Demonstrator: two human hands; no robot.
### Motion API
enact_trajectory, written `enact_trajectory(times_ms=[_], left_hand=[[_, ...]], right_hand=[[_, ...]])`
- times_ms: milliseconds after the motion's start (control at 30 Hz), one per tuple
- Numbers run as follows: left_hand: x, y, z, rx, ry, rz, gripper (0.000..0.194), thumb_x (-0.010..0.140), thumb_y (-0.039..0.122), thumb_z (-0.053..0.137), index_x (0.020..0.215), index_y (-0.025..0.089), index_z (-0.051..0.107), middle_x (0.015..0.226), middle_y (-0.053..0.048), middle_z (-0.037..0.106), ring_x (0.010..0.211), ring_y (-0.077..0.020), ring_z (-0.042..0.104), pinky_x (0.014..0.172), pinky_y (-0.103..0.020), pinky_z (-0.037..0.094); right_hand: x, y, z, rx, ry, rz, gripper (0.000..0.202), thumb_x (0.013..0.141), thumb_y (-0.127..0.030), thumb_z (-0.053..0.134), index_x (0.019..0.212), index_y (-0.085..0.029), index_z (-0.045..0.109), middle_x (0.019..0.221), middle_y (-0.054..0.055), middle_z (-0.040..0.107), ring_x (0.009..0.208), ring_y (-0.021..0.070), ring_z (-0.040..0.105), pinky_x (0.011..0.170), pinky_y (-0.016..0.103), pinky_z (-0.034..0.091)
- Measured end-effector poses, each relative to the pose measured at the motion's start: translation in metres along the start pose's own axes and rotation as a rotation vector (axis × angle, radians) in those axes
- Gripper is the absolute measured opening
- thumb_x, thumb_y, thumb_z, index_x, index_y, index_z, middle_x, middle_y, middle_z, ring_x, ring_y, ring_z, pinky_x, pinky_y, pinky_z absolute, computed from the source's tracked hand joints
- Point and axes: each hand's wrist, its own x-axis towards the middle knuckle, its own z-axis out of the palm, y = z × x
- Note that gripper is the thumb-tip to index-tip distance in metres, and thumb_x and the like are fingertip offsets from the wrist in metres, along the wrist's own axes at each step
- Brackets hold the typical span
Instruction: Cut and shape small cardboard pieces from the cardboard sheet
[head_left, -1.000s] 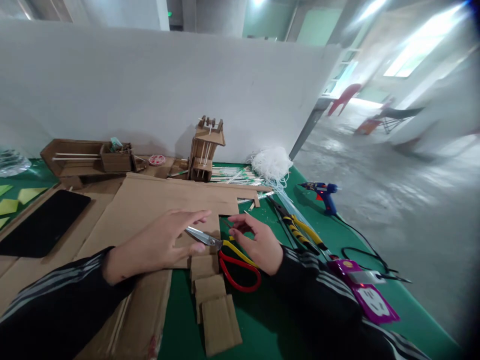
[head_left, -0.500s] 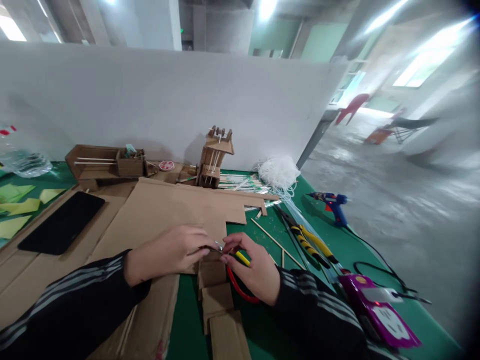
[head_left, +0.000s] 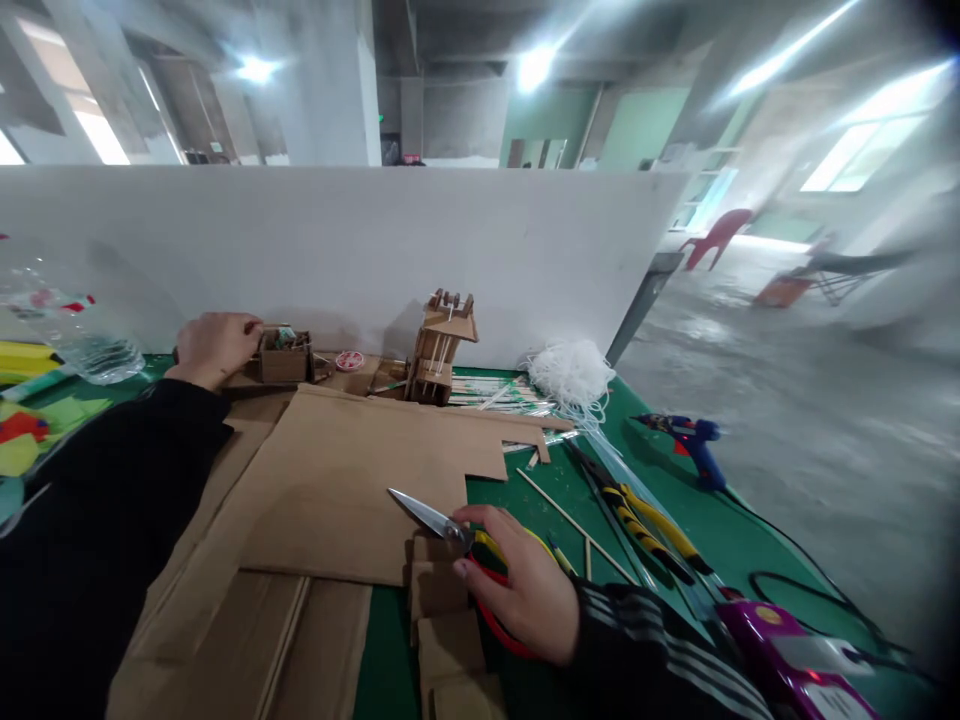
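My right hand (head_left: 517,580) is closed around the red and yellow handles of a pair of scissors (head_left: 431,515). The blades are together and point away to the left, over a flat cardboard sheet (head_left: 352,460). At the back left, my left hand (head_left: 219,348) reaches to a brown cardboard box model (head_left: 285,362) and covers its left part. The fingers there are curled together, and whatever they pinch is hidden. Below the scissors lie several small cut cardboard pieces (head_left: 448,640) in an overlapping row.
A cardboard tower model (head_left: 439,355) stands at the back, beside thin sticks and a white string bundle (head_left: 570,375). To the right lie yellow-black pliers (head_left: 637,515), a blue glue gun (head_left: 690,440) and a purple power strip (head_left: 787,640). A plastic bottle (head_left: 97,340) lies far left.
My left hand has left the spot beside my right hand and gone to the box model at the back left. The scissors blades, hidden before, now show. The view has tilted up.
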Motion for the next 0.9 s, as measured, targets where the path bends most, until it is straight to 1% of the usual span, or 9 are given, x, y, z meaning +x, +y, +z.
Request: enact_trajectory(times_ms=[100, 267, 400, 467, 567, 633, 700, 800, 900], left_hand=[[0.013, -0.005, 0.010, 0.018, -0.039, -0.013, 0.033, 0.092, 0.034, 0.059, 0.120, 0.016, 0.058, 0.122, -0.008, 0.060, 0.104, -0.0246, 0.062, 0.088, -0.044, 0.054], [0.021, -0.004, 0.021, 0.006, -0.087, -0.019, 0.033, 0.093, 0.034, 0.059, 0.120, 0.016, 0.058, 0.122, -0.007, 0.060, 0.104, -0.0245, 0.062, 0.088, -0.043, 0.053], [0.021, -0.001, 0.018, -0.006, -0.099, 0.001, 0.034, 0.092, 0.034, 0.059, 0.120, 0.016, 0.058, 0.122, -0.007, 0.060, 0.104, -0.0245, 0.062, 0.088, -0.044, 0.054], [0.021, 0.003, 0.014, -0.020, -0.094, 0.012, 0.033, 0.092, 0.034, 0.059, 0.120, 0.016, 0.058, 0.122, -0.008, 0.060, 0.104, -0.0245, 0.062, 0.087, -0.044, 0.054], [0.016, 0.020, 0.008, -0.059, -0.068, 0.058, 0.035, 0.092, 0.035, 0.059, 0.121, 0.016, 0.058, 0.123, -0.008, 0.060, 0.105, -0.0249, 0.062, 0.087, -0.045, 0.054], [0.005, 0.039, 0.006, -0.100, -0.056, 0.116, 0.036, 0.093, 0.038, 0.058, 0.122, 0.016, 0.057, 0.123, -0.009, 0.060, 0.107, -0.0258, 0.061, 0.090, -0.046, 0.052], [-0.015, 0.064, 0.006, -0.159, -0.099, 0.217, 0.043, 0.100, 0.041, 0.038, 0.125, 0.011, 0.056, 0.121, -0.011, 0.063, 0.109, -0.0276, 0.058, 0.093, -0.044, 0.045], [-0.061, 0.105, 0.009, -0.255, -0.266, 0.400, 0.040, 0.097, 0.046, 0.039, 0.108, 0.018, 0.066, 0.102, -0.005, 0.070, 0.088, -0.0205, 0.063, 0.077, -0.031, 0.043], [-0.110, 0.137, 0.010, -0.324, -0.459, 0.561, 0.033, 0.093, 0.044, 0.045, 0.085, 0.022, 0.067, 0.077, -0.001, 0.070, 0.066, -0.0172, 0.060, 0.059, -0.028, 0.036]], right_hand=[[-0.003, 0.002, -0.002, 0.003, -0.064, -0.064, 0.041, 0.079, -0.027, 0.066, 0.118, -0.018, 0.057, 0.121, 0.012, 0.063, 0.114, 0.0263, 0.058, 0.099, 0.043, 0.046], [-0.017, 0.016, 0.021, -0.171, -0.161, -0.211, 0.095, 0.058, -0.051, 0.082, 0.141, -0.025, 0.045, 0.148, 0.012, 0.047, 0.138, 0.0379, 0.039, 0.115, 0.058, 0.026], [-0.024, 0.027, 0.048, -0.344, -0.091, -0.184, 0.076, 0.074, -0.038, 0.076, 0.143, -0.032, 0.043, 0.150, 0.010, 0.045, 0.138, 0.0385, 0.038, 0.112, 0.064, 0.028], [-0.023, 0.025, 0.048, -0.342, -0.138, -0.186, 0.082, 0.072, -0.036, 0.077, 0.145, -0.033, 0.039, 0.151, 0.010, 0.044, 0.139, 0.0379, 0.037, 0.113, 0.064, 0.027], [-0.019, 0.016, 0.034, -0.262, -0.264, -0.179, 0.101, 0.062, -0.050, 0.080, 0.149, -0.025, 0.034, 0.150, 0.013, 0.044, 0.139, 0.0381, 0.036, 0.116, 0.064, 0.018], [-0.016, 0.011, 0.026, -0.240, -0.266, -0.126, 0.101, 0.063, -0.055, 0.078, 0.148, -0.022, 0.035, 0.149, 0.014, 0.045, 0.139, 0.0365, 0.036, 0.117, 0.062, 0.016], [-0.014, 0.009, 0.023, -0.232, -0.254, -0.082, 0.101, 0.063, -0.057, 0.077, 0.148, -0.020, 0.036, 0.150, 0.014, 0.044, 0.141, 0.0350, 0.033, 0.118, 0.060, 0.013], [-0.014, 0.007, 0.025, -0.229, -0.256, -0.060, 0.105, 0.059, -0.057, 0.083, 0.146, -0.020, 0.038, 0.149, 0.013, 0.046, 0.141, 0.0344, 0.031, 0.119, 0.058, 0.008], [-0.017, -0.001, 0.026, -0.250, -0.229, -0.066, 0.099, 0.056, -0.043, 0.090, 0.141, -0.019, 0.044, 0.139, 0.012, 0.054, 0.133, 0.0346, 0.041, 0.118, 0.057, 0.013]])
